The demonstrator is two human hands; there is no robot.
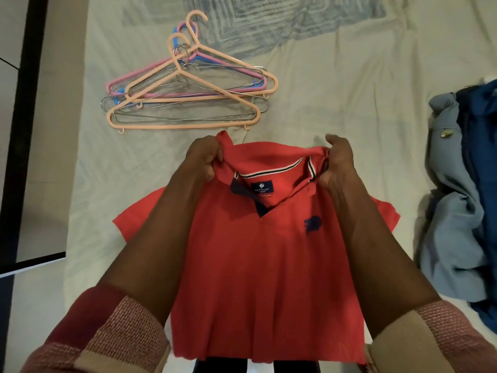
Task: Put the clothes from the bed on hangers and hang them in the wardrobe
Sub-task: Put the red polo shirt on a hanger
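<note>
Camera: a single wide-angle view worn on the person's head.
Facing: forward and steeply down over the bed (336, 84), so the sheet fills most of the frame.
Nearness: close; both forearms run up from the bottom corners, and the left hand (203, 158) and right hand (337, 164) sit at mid-frame.
Beyond the fingers: the pile of hangers (188, 87), toward the top left.
Nearer than the fingers: the red polo shirt (269, 265), down to the bottom edge.
Right of the fingers: the blue clothes (462, 200), cut by the frame edge.
Shared view: none, only one camera.
</note>
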